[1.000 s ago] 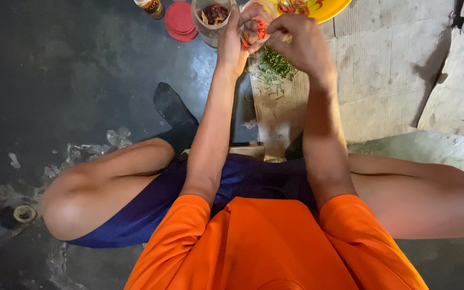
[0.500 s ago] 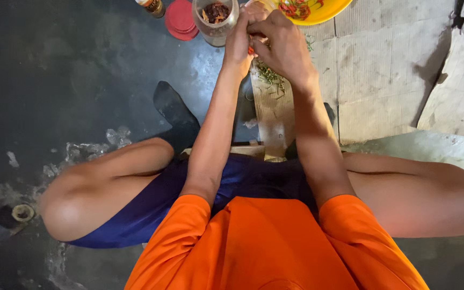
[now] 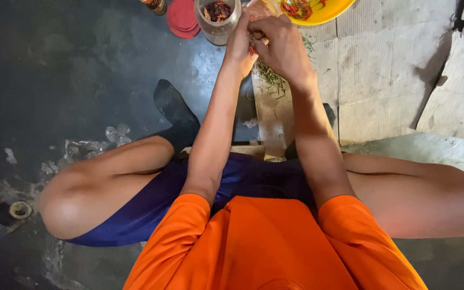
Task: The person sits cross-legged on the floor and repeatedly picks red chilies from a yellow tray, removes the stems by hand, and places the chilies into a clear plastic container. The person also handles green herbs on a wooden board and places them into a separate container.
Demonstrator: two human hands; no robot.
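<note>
Beside the glass jar [image 3: 218, 19], a red chilli [image 3: 252, 49] is pinched between both hands.
Left hand [image 3: 240, 45] and right hand [image 3: 280, 45] are closed on it, seemingly mid-stemming; next, a firm pull apart appears needed.

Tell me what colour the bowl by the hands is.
Yellow bowl, seen in the head view.

A dark, wet-looking floor [image 3: 71, 70] is seen on the left, and flattened cardboard [image 3: 382, 70] is spread over it on the right. On the dark part, a red lid [image 3: 181, 19] is set just beside a clear jar [image 3: 218, 21] of dark red bits. A yellow bowl [image 3: 326, 13] of red chillies is placed on the cardboard at the top edge. Green stems [image 3: 272, 78] are scattered on the cardboard below it. A small ring [image 3: 21, 209] is found far left.
</note>
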